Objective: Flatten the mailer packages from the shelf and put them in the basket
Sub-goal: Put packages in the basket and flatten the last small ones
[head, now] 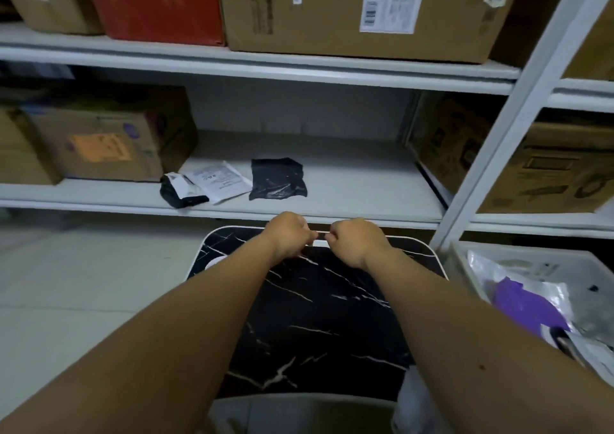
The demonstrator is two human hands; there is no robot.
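My left hand point(289, 234) and my right hand point(352, 241) are close together over the far edge of the black marble-patterned table point(315, 317). Both have curled fingers and pinch a thin pale strip point(320, 232) stretched between them, which looks like the edge of a mailer; the rest of it is hidden under my hands. On the middle shelf point(349, 184) lie a flat black mailer point(277, 179), a white mailer point(219, 181) and a crumpled black-and-white mailer point(181, 191). The pale basket point(465, 261) stands at the right with a purple mailer point(525, 304) and silvery ones inside.
Cardboard boxes point(109, 141) fill the left and right ends of the middle shelf, and more stand on the shelf above point(358, 12). A white shelf upright point(498, 134) rises between the table and the basket. Pale floor point(83, 284) lies left of the table.
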